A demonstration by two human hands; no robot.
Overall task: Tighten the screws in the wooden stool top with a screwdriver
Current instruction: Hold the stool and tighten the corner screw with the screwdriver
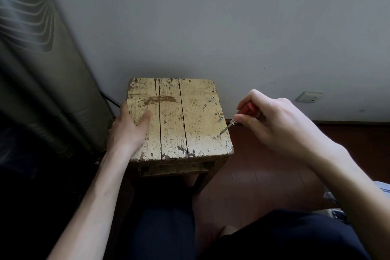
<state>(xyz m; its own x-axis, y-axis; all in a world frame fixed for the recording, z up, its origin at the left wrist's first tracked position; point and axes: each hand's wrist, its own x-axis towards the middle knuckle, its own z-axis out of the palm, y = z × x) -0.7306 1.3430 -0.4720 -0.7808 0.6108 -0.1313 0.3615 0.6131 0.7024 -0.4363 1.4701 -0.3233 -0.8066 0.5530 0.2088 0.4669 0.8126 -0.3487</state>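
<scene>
Head view: right hand (280, 124) grip round screwdriver (249, 110), perhaps at screw (219, 135); left hand (128, 131) round stool top (190, 116).

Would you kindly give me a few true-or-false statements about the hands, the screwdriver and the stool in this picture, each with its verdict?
1. The right hand holds a red-handled screwdriver. True.
2. The left hand holds the left edge of the stool top, thumb lying on top. True.
3. The screwdriver's tip is at a screw near the stool top's left edge. False: the tip is at a screw near the right edge, towards the front.
4. The stool top is one unbroken board. False: dark gaps divide it into planks.
</scene>
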